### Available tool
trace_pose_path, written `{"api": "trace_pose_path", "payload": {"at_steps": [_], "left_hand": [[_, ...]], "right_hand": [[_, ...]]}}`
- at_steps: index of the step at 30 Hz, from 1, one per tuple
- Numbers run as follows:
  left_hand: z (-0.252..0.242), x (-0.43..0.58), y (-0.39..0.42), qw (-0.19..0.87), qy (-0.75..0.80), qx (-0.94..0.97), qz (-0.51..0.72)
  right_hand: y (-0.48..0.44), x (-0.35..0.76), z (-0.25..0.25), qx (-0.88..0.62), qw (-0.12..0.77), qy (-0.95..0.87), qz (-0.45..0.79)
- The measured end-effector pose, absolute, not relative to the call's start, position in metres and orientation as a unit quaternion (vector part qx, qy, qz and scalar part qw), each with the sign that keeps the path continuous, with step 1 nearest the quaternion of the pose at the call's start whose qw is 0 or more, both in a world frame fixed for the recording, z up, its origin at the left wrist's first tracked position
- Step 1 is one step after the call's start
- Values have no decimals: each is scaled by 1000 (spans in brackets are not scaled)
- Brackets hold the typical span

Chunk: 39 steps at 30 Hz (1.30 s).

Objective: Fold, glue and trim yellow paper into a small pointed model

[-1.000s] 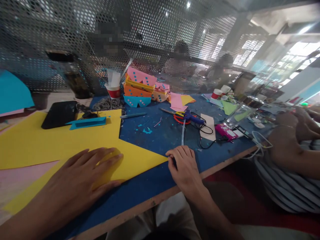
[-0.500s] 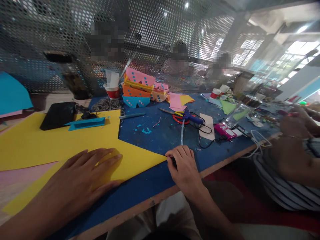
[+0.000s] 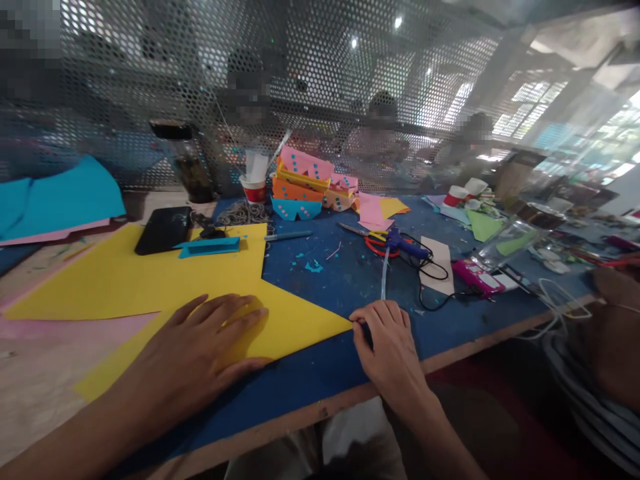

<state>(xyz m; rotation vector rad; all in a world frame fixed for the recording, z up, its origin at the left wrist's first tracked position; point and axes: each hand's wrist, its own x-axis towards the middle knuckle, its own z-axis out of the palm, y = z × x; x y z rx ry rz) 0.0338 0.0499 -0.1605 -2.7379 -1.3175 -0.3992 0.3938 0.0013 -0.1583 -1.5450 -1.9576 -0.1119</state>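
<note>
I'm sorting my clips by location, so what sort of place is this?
Probably a shared paper-craft workshop: a large yellow paper sheet lies under the left hand on a scrap-strewn blue worktable, with a stack of folded coloured paper pieces and a blue glue gun. People sit behind a perforated metal screen.

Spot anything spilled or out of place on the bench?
Only minor mess: teal paper scraps lie scattered on the blue table beyond the yellow sheet, which the left hand presses flat. Nothing looks damaged.
</note>
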Motion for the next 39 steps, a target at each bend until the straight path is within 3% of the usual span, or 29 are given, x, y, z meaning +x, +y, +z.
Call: {"api": "trace_pose_path", "payload": {"at_steps": [39], "left_hand": [[-158, 35, 48, 49, -424, -896, -126]], "right_hand": [[4, 395, -161, -593, 313, -741, -41]]}}
